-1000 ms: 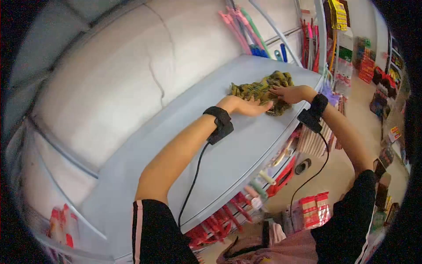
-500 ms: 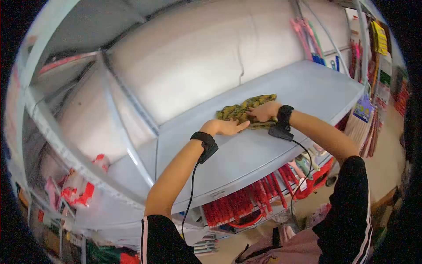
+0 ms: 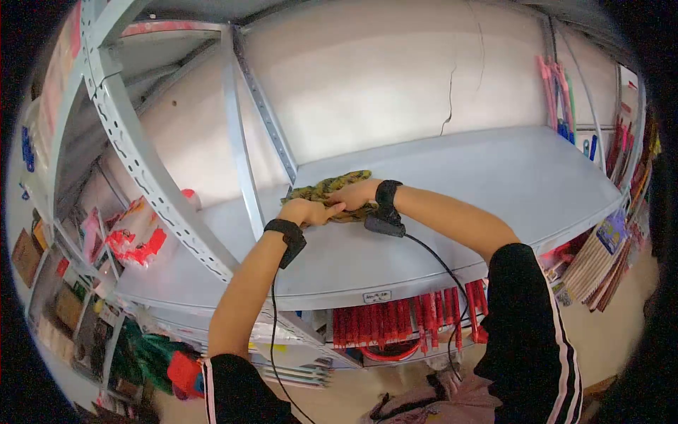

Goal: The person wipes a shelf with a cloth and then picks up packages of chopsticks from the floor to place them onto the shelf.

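A crumpled yellow-green and dark patterned cloth (image 3: 353,176) lies on the grey shelf (image 3: 480,184), close to the metal upright at its left part. My left hand (image 3: 307,210) presses on the cloth's near left side, its thumb side pointing right. Just beside it, my right hand (image 3: 357,192) bears down on the middle of the cloth, with the fingers bent into the fabric. The two hands nearly touch. Some fingertips are hidden in the folds. Both wrists wear black straps with a small box and a cable.
A perforated metal post (image 3: 134,162) rises at left, with a red-and-white plastic package (image 3: 138,237) beyond it. Pink and blue long-handled items (image 3: 558,92) stand at the shelf's far right. Red packaged goods (image 3: 374,324) hang below the front edge.
Both hands and the cloth have moved left along the shelf, towards the upright. My left hand's fingers are more bent on the cloth. The view has also shifted.
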Available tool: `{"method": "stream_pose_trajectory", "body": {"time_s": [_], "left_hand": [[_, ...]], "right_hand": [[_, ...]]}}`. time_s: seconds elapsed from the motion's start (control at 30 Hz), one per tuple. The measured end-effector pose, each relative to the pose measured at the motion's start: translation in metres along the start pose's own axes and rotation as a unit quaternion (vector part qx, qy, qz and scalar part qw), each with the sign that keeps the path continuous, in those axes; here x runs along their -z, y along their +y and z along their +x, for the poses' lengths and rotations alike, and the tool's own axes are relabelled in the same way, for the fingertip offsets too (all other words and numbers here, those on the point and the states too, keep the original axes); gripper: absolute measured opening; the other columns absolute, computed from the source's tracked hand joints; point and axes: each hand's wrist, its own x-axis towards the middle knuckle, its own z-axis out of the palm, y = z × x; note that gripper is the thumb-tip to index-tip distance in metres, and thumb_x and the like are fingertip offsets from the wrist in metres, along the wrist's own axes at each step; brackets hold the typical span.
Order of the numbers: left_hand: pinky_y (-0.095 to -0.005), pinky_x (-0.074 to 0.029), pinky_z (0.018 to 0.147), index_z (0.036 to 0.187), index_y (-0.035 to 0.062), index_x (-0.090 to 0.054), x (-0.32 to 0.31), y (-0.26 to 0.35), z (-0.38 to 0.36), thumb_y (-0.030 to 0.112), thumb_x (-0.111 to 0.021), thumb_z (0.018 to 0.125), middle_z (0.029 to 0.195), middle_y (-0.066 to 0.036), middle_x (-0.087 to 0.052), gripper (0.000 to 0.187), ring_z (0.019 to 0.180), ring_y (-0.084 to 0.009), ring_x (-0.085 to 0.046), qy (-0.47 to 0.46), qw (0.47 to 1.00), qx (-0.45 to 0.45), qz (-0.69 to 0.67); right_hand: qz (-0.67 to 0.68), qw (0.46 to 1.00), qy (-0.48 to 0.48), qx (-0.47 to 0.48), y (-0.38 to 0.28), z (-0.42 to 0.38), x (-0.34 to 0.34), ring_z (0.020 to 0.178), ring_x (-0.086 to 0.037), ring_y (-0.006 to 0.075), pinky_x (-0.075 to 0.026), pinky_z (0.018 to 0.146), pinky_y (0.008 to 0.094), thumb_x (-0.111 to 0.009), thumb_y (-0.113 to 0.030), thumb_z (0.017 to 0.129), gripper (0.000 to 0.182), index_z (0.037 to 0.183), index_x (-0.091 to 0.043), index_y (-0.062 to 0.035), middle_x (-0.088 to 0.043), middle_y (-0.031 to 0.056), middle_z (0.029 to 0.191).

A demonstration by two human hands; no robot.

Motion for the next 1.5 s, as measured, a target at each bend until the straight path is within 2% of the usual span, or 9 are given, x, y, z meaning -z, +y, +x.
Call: {"method": "stream_pose_trajectory", "body": {"time_s": [0.33, 0.4, 0.57, 0.8, 1.0, 1.07, 1.23, 1.43, 1.5], "left_hand": [[-0.0282, -0.041, 0.051, 0.094, 0.0037, -0.059, 0.063, 0.065, -0.035, 0.069, -0.043, 0.076, 0.069, -0.003, -0.057, 0.070, 0.055, -0.0151, -0.047, -0.015, 0.947, 0.295, -0.127], [-0.0279, -0.037, 0.046, 0.087, 0.0044, -0.060, 0.030, 0.020, 0.010, 0.069, -0.045, 0.075, 0.063, -0.002, -0.055, 0.067, 0.051, -0.0136, -0.045, -0.018, 0.940, 0.269, -0.208], [-0.0274, -0.031, 0.041, 0.063, 0.0081, -0.058, 0.023, 0.011, 0.027, 0.071, -0.045, 0.073, 0.054, -0.001, -0.050, 0.065, 0.047, -0.0105, -0.040, 0.120, 0.951, 0.184, -0.218], [-0.0322, -0.025, 0.040, 0.048, 0.0101, -0.034, 0.043, -0.013, 0.066, 0.082, -0.030, 0.068, 0.046, -0.003, -0.038, 0.075, 0.042, -0.0148, -0.034, -0.012, 0.955, 0.264, -0.137], [-0.0347, -0.041, 0.048, 0.054, 0.0017, -0.052, 0.040, -0.033, 0.091, 0.083, -0.039, 0.061, 0.056, -0.011, -0.055, 0.082, 0.051, -0.0200, -0.051, 0.144, 0.956, 0.205, -0.150], [-0.0333, -0.047, 0.077, 0.085, -0.0006, -0.063, 0.032, -0.057, 0.114, 0.077, -0.047, 0.061, 0.089, -0.019, -0.063, 0.083, 0.087, -0.0304, -0.059, 0.093, 0.959, 0.237, -0.125], [-0.0330, -0.047, 0.078, 0.085, 0.0051, -0.065, 0.033, -0.056, 0.125, 0.070, -0.051, 0.064, 0.088, -0.015, -0.064, 0.069, 0.085, -0.0291, -0.060, 0.118, 0.967, 0.197, -0.112], [-0.0309, -0.047, 0.070, 0.080, 0.0099, -0.066, 0.042, -0.047, 0.136, 0.058, -0.057, 0.062, 0.082, -0.010, -0.065, 0.052, 0.077, -0.0239, -0.061, 0.089, 0.978, 0.173, -0.079], [-0.0304, -0.047, 0.070, 0.080, 0.0107, -0.066, 0.040, -0.035, 0.140, 0.061, -0.056, 0.062, 0.082, -0.009, -0.065, 0.054, 0.076, -0.0235, -0.061, 0.101, 0.971, 0.185, -0.111]], "right_hand": [[0.078, 0.989, 0.084, 0.097, 0.040, 0.015, -0.002, 0.112, -0.047, 0.0297, -0.036, 0.093, 0.0361, -0.037, -0.020, 0.087, 0.044, 0.129, -0.038, -0.0075, -0.047, 0.0151, 0.126], [-0.055, 0.996, -0.055, 0.041, 0.046, 0.033, 0.008, 0.101, -0.053, 0.0296, -0.040, 0.086, 0.0387, -0.035, -0.020, 0.087, 0.036, 0.115, -0.051, -0.0039, -0.056, 0.0142, 0.113], [0.015, 0.995, 0.083, -0.058, 0.023, -0.003, 0.037, 0.102, -0.055, 0.0299, -0.042, 0.087, 0.0399, -0.037, -0.032, 0.085, 0.039, 0.105, -0.059, -0.0061, -0.057, 0.0151, 0.112], [-0.009, 0.996, 0.083, -0.044, 0.071, 0.088, 0.018, 0.095, -0.058, 0.0320, -0.044, 0.083, 0.0405, -0.038, -0.028, 0.083, 0.038, 0.100, -0.062, -0.0039, -0.060, 0.0171, 0.105], [0.045, 0.986, 0.131, -0.097, 0.150, 0.219, -0.028, 0.109, -0.047, 0.0210, -0.033, 0.094, 0.0294, -0.033, -0.035, 0.091, 0.041, 0.112, -0.052, -0.0047, -0.051, 0.0118, 0.120], [0.198, 0.967, 0.127, -0.096, 0.099, 0.132, 0.016, 0.116, -0.040, 0.0174, -0.028, 0.099, 0.0302, -0.029, -0.034, 0.093, 0.042, 0.118, -0.050, -0.0081, -0.043, 0.0103, 0.130], [-0.108, 0.934, 0.307, 0.146, 0.181, 0.234, -0.035, 0.108, -0.051, 0.0284, -0.043, 0.089, 0.0389, -0.036, -0.031, 0.087, 0.044, 0.128, -0.039, -0.0162, -0.049, 0.0094, 0.124], [-0.254, 0.939, 0.224, 0.063, 0.159, 0.175, -0.010, 0.122, -0.038, 0.0169, -0.031, 0.100, 0.0271, -0.032, -0.023, 0.089, 0.046, 0.133, -0.032, -0.0101, -0.039, 0.0059, 0.134], [-0.032, 0.956, 0.290, 0.034, 0.164, 0.167, -0.014, 0.099, -0.057, 0.0254, -0.045, 0.084, 0.0350, -0.038, -0.031, 0.086, 0.036, 0.114, -0.053, -0.0133, -0.057, 0.0091, 0.112]]}}
